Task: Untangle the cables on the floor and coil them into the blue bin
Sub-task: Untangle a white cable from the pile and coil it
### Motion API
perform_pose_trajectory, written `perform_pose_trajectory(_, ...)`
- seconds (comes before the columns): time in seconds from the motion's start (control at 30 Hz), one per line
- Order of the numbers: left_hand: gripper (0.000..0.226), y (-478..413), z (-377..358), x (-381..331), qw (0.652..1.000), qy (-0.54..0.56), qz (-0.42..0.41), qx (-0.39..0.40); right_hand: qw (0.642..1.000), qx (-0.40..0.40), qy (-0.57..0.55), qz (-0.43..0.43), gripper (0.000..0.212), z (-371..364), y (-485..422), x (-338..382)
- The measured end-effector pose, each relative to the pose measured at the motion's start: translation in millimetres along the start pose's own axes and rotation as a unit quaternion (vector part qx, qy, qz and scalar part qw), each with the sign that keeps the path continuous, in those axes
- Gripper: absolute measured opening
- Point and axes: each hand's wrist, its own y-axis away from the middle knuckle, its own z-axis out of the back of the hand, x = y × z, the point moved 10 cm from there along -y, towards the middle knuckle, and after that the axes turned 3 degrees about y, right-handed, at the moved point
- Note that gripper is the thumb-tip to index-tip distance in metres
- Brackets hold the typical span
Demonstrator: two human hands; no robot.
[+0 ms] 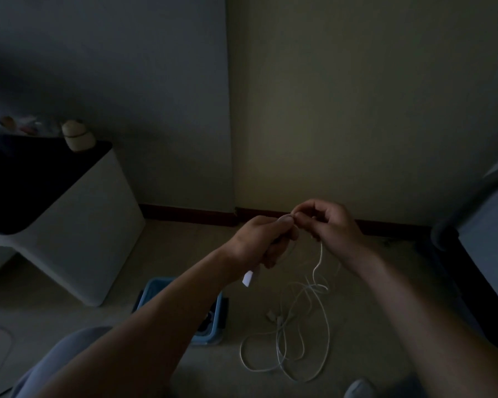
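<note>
Two bare hands meet in mid-air above the pale floor. The left hand and the right hand each pinch the thin white cable between thumb and fingertips, touching one another. A small white plug end hangs below the left hand. From the right hand the cable drops to a loose tangle of loops on the floor, just beside the blue plastic bin, which the left forearm partly hides. A white cabinet with a dark top stands near the floor's left edge.
</note>
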Motion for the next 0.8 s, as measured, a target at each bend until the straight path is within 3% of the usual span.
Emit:
perform_pose_trajectory(0.23,0.043,0,4,-1,1.0,0.002,0.002,-0.008,0.99,-0.015,-0.13,-0.044,0.019,-2,3,-7)
perform_pose_trajectory(0.37,0.044,-2,5,2,0.998,0.062,0.005,-0.016,0.991,-0.004,-0.128,-0.046,0.017,-7,4,-10)
perform_pose_trajectory(0.63,0.035,-6,8,9,0.933,0.355,0.049,0.033,0.997,0.017,-0.043,-0.058,0.007,-20,7,-20)
perform_pose_trajectory(0.8,0.026,-4,28,7,0.884,0.464,0.028,-0.045,0.988,0.098,0.123,-0.015,0.034,-45,12,-27)
